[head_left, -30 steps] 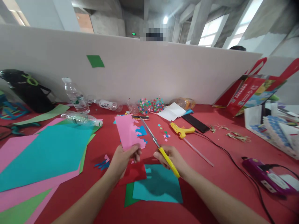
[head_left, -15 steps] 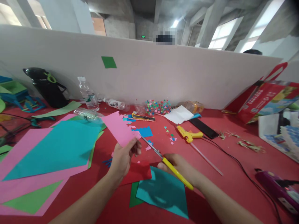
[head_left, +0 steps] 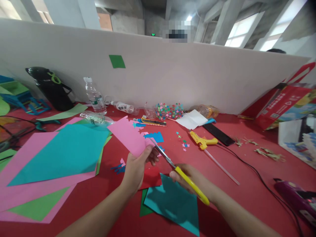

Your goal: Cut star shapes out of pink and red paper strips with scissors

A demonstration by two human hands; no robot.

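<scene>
over the counter [head_left: 247,191], the left hand [head_left: 135,167] pinched pink paper [head_left: 129,135], apparently steadying it for scissors [head_left: 182,174] the right hand [head_left: 194,172] gripped.

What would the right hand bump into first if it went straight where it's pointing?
Probably the pink paper in the left hand: the scissors in the right hand lead the way, and their tips look right by it, though depth is hard to tell.

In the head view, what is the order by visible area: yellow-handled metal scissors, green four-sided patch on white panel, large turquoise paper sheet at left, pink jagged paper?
1. Large turquoise paper sheet
2. Pink jagged paper
3. Yellow-handled metal scissors
4. Green four-sided patch
</scene>
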